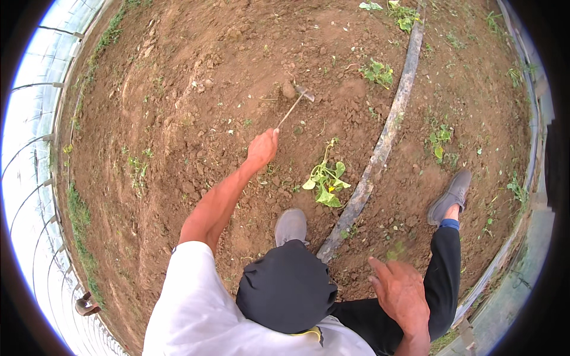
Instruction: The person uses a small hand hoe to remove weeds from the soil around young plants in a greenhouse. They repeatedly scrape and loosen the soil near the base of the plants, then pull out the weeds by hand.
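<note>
My left hand (262,147) grips the thin handle of a small hand hoe (291,113). The hoe's metal blade (305,93) rests at the brown soil, beside a clod (289,90). Over my right thigh hovers my right hand (400,289), its fingers apart and nothing visible in them. Just beyond its fingertips is a blurred green leafy bit (396,250); I cannot tell whether it is in the air or on the ground. Between the hoe and my left shoe (291,226) grows a yellow-flowered vine plant (327,180).
A flat, dirt-covered irrigation hose (384,147) curves up the bed. More seedlings stand along it, including one plant (377,73) farther up and another (440,141) near my right shoe (450,196). Greenhouse film (33,147) bounds the left, where another person (86,305) bends low.
</note>
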`<state>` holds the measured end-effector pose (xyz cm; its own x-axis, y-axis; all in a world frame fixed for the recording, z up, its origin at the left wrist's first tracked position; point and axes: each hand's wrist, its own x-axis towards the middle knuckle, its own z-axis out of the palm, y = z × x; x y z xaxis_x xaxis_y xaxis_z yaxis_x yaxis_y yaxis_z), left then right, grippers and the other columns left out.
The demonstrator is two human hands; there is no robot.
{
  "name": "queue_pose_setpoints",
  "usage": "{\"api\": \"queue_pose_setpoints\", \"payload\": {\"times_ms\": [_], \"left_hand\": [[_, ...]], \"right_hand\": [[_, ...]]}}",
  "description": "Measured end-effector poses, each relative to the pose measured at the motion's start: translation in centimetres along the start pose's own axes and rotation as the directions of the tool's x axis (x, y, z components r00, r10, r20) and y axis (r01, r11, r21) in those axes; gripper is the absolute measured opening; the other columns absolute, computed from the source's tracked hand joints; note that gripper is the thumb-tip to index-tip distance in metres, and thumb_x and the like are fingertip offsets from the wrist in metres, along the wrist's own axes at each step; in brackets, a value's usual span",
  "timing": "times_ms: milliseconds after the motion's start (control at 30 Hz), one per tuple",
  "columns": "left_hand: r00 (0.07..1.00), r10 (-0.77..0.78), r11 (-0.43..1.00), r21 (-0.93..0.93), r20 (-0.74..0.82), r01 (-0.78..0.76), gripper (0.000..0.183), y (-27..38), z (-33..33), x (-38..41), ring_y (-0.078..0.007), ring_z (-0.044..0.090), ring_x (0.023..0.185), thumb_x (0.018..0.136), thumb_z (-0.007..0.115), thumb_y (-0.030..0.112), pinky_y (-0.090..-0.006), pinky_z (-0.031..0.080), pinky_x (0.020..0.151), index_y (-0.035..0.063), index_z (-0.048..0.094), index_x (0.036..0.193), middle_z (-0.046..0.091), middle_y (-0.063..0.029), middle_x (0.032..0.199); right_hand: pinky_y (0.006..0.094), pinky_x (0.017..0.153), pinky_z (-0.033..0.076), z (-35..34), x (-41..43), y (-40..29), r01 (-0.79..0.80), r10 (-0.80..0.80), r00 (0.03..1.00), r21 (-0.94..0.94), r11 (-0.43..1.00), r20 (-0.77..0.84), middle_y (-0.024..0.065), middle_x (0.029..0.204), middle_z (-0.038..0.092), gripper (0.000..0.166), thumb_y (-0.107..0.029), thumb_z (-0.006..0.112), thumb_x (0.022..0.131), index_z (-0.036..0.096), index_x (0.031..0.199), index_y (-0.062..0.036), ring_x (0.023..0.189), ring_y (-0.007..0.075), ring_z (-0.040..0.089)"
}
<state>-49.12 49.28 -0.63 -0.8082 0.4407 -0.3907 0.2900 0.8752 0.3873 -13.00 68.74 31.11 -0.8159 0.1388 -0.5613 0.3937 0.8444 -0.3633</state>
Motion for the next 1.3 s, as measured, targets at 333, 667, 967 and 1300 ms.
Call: {"api": "queue_pose_setpoints", "payload": {"times_ms": [333, 667, 967, 1300], "left_hand": [[0.995, -0.078, 0.997, -0.033, -0.064, 0.076, 0.053, 5.3, -4.2, 16.4, -0.046, 0.064, 0.109, 0.105, 0.035, 0.038, -0.0549, 0.05, 0.094, -0.0015, 0.07, 0.104, 0.068, -0.0287, 0.111], [0.992, -0.122, 0.987, 0.107, -0.025, 0.124, 0.05, -10.2, -1.3, -5.2, -0.0513, 0.065, 0.089, 0.107, 0.031, 0.042, -0.0593, 0.051, 0.081, 0.0015, 0.06, 0.107, 0.067, -0.0317, 0.093], [0.963, -0.268, 0.962, 0.035, -0.043, 0.269, 0.045, -15.5, 0.7, -19.6, -0.0531, 0.063, 0.085, 0.107, 0.034, 0.041, -0.0618, 0.05, 0.075, 0.0031, 0.058, 0.103, 0.067, -0.0312, 0.087], [0.994, -0.095, 0.995, 0.023, -0.048, 0.096, 0.055, 0.1, -2.5, 8.6, -0.0454, 0.063, 0.11, 0.106, 0.031, 0.044, -0.0534, 0.049, 0.096, 0.0018, 0.065, 0.114, 0.068, -0.0263, 0.113]], "right_hand": [[0.0437, 0.081, 0.049, -0.5, 1.0, -0.9, -0.033, 0.033, 0.999, -0.017, 0.999, 0.021, 0.0107, 0.091, 0.06, 0.039, -0.018, 0.072, 0.085, 0.063, 0.122, -0.0118, 0.09, 0.0319, 0.062], [0.0455, 0.082, 0.049, 0.6, -0.2, -0.4, 0.018, -0.018, 0.999, 0.011, 1.0, -0.036, 0.0134, 0.095, 0.063, 0.039, -0.016, 0.071, 0.085, 0.062, 0.123, -0.0091, 0.094, 0.0347, 0.063], [0.0431, 0.084, 0.05, 0.5, -0.5, -0.5, 0.013, -0.013, 1.0, -0.013, 1.0, -0.008, 0.01, 0.093, 0.061, 0.038, -0.019, 0.068, 0.09, 0.062, 0.127, -0.0104, 0.094, 0.03, 0.063], [0.0456, 0.08, 0.049, 0.3, 0.7, -0.6, -0.015, 0.015, 1.0, 0.045, 0.999, -0.013, 0.0129, 0.092, 0.06, 0.038, -0.016, 0.069, 0.087, 0.062, 0.123, -0.0101, 0.092, 0.0342, 0.061]]}}
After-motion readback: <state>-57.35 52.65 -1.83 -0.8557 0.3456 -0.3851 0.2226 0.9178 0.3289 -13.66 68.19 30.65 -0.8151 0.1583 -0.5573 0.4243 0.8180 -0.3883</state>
